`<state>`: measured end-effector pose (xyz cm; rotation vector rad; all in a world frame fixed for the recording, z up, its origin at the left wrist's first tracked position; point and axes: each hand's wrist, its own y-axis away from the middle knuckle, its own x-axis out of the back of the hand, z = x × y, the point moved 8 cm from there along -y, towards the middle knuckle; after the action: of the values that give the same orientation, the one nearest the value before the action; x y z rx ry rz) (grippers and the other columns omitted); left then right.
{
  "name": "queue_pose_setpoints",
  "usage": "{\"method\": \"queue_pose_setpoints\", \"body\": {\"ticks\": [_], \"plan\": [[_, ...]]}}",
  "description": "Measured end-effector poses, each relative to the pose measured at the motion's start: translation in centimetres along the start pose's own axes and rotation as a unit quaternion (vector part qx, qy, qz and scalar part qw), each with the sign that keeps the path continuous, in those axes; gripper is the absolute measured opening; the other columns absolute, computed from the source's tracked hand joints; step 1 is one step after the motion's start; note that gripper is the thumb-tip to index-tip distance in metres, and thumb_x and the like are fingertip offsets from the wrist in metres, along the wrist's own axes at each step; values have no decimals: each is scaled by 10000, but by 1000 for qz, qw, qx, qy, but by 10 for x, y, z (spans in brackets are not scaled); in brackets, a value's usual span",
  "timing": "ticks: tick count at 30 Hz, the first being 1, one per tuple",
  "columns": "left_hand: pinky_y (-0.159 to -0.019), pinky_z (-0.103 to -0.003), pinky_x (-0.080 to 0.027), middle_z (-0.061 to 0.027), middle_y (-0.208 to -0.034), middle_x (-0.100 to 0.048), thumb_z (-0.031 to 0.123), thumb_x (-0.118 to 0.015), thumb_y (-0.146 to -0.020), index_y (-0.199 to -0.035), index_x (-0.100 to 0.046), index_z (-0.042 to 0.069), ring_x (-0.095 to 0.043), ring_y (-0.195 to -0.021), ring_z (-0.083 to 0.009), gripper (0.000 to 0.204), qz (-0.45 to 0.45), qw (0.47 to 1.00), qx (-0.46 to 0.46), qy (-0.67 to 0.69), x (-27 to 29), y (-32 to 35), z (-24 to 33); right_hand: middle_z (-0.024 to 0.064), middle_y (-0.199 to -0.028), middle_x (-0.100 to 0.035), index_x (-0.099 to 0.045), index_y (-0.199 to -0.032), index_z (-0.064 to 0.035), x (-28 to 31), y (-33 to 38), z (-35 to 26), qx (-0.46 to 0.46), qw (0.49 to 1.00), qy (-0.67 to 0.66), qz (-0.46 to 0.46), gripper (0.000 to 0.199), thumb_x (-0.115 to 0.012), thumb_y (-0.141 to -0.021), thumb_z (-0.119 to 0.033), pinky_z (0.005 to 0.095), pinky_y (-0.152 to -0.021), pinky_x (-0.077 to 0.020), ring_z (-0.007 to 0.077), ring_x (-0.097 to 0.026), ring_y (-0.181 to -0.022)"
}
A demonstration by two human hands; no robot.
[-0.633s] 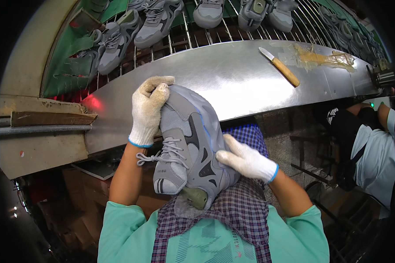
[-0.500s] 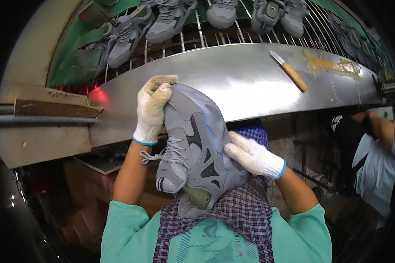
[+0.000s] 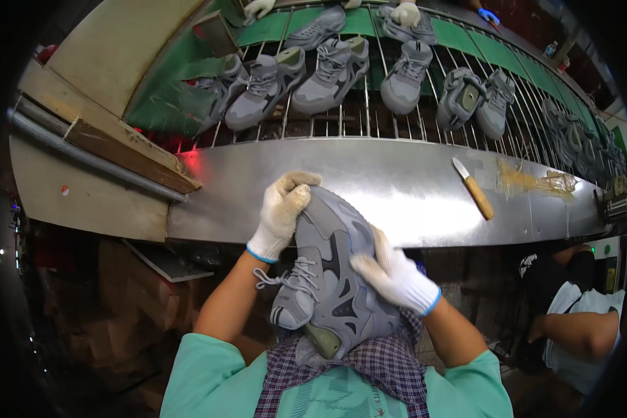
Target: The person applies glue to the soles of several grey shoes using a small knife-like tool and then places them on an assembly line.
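A grey sneaker point(image 3: 331, 275) is held against the person's apron, just below the near edge of the steel table point(image 3: 397, 188). The left hand point(image 3: 283, 209) clasps its toe; the right hand point(image 3: 390, 272) presses its side. Beyond that edge bare steel lies open, a knife point(image 3: 474, 197) well to the right.

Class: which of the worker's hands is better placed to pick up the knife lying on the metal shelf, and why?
Probably the right hand: the knife lies on the shelf to its right, while the left hand grips the shoe's toe farther away.
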<state>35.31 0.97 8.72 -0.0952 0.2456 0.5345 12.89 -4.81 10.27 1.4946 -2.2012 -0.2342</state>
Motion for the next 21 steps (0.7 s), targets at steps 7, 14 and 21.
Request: {"method": "queue_pose_setpoints", "body": {"ticks": [7, 14, 21], "plan": [[-912, -281, -499, -51, -1087, -717, 250, -630, -1026, -1197, -737, -28, -601, -965, -115, 343, 19, 996, 7, -87, -5, -17, -7, 181, -1754, -270, -54, -1742, -37, -54, 61, 80, -55, 857, -483, -174, 1139, -785, -939, -382, 410, -1327, -199, 304, -287, -1601], [-1069, -366, -546, -198, -1418, -654, 192, -727, -1022, -1523, -524, -33, -676, -1223, -231, 585, 19, 974, 0, -226, -21, -38, -24, 199, -1341, -673, -545, -1434, 49, 45, 78, 93, 2, 793, -597, 122, 580, -616, -1007, -336, 459, -1076, -544, 312, -678, -1206], [-998, -362, -602, -172, -1256, -734, 157, -695, -988, -1377, -654, -38, -745, -1101, -254, 437, 65, 926, -49, -368, 13, -11, -6, 129, -1237, -726, -617, -1418, -74, 339, 74, 73, 124, 729, -517, 432, 686, -598, -986, -607, 506, -919, -584, 328, -711, -1081]]}}
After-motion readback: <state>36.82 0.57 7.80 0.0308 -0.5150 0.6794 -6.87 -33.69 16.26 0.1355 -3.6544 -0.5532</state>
